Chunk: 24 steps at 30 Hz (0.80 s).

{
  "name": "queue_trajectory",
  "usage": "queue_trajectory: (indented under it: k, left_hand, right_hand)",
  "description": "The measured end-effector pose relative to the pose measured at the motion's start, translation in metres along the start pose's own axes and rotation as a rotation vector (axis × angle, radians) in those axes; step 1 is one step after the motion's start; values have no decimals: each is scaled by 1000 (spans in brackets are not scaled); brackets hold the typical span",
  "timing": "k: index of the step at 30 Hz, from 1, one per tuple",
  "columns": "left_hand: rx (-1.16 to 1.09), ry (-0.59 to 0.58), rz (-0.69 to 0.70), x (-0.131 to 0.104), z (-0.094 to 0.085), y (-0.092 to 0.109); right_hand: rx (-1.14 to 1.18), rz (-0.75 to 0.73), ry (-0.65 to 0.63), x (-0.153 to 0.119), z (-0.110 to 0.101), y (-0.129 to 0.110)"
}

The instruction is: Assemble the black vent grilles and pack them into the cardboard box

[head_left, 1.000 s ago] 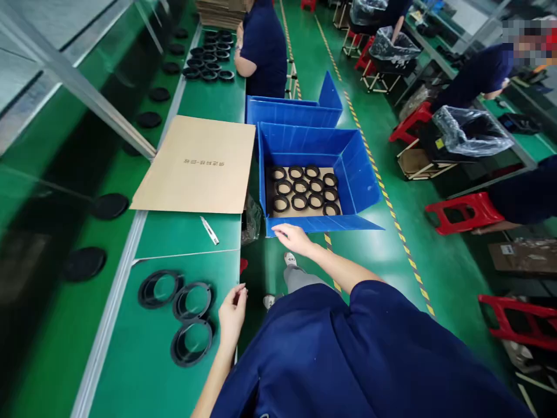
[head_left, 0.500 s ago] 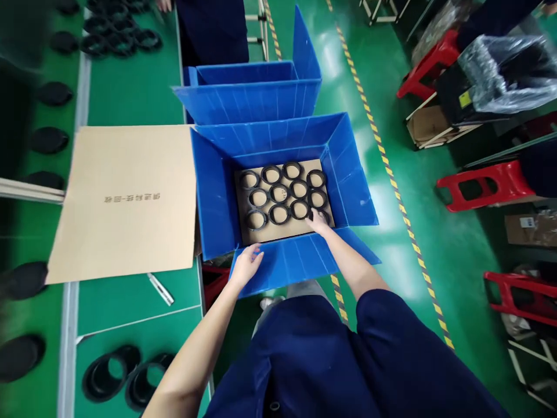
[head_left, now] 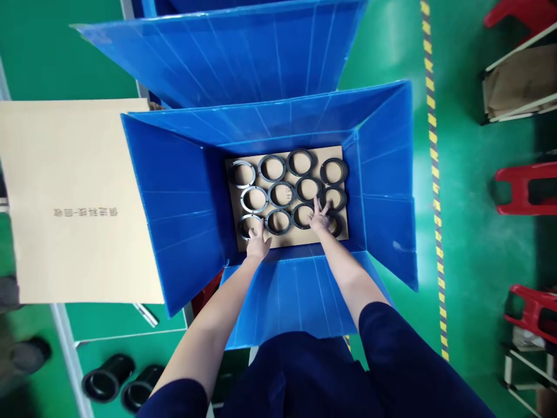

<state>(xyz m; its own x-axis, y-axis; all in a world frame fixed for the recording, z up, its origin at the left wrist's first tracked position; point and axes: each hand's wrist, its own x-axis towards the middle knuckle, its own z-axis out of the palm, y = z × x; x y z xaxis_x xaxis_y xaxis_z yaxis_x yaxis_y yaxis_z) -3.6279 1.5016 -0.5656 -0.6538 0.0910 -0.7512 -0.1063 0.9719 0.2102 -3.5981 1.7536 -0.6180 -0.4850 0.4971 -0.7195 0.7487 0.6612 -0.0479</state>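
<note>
Inside an open blue box (head_left: 278, 110), several black rings (head_left: 281, 194) stand in rows on a cardboard sheet (head_left: 300, 237). My left hand (head_left: 258, 242) reaches over the box's near side, its fingers apart at the lower-left ring (head_left: 250, 216). Further right, my right hand (head_left: 319, 217) has its fingers spread over the rings at the lower right, touching or just above them. Neither hand is seen gripping a ring. The ring in the near right corner is partly hidden by my right hand.
A large cardboard sheet (head_left: 82, 249) with printed characters lies on the green table to the left. Two black cylinders (head_left: 107, 380) and a silver tool (head_left: 145, 314) are nearer. Another blue box (head_left: 243, 55) stands behind. Red stools (head_left: 507, 186) are on the right.
My view has moved closer over the box. My left hand has moved from the near edge into the box, to the lower-left ring. The fingers of my right hand have spread.
</note>
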Motion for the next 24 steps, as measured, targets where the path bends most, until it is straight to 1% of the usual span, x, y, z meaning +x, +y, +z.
queue_trajectory:
  k: [2,4,6,8,10,13,15,17,21,24]
  left_hand:
    - [65,3,-59,14,-6,9]
    - [93,-21,-98,33,-12,19]
    - [103,-50,-123,52,-15,30]
    - [115,-51,-129,69,-11,41]
    - [122,-30,-119,80,-3,52]
    - [113,5,-93,87,10,61]
    - [97,10,-71,86,15,58]
    - [85,-5,-56,82,15,48]
    - [76,-11,-109,66,11,23]
    - [8,-49,-123,55,5,16]
  right_hand:
    - [-51,-8,-2,9,-3,-3]
    - [-83,-11,0,17,-5,-6]
    - [-96,-9,1,24,-5,-9]
    - [-87,-3,6,29,-4,-12]
    - [-54,-2,4,32,-4,-14]
    - [-6,18,-5,33,-3,-13]
    - [10,30,-9,31,-2,-11]
    - [23,29,-4,25,1,-7]
    - [57,58,33,8,10,2]
    - [60,48,49,0,14,8]
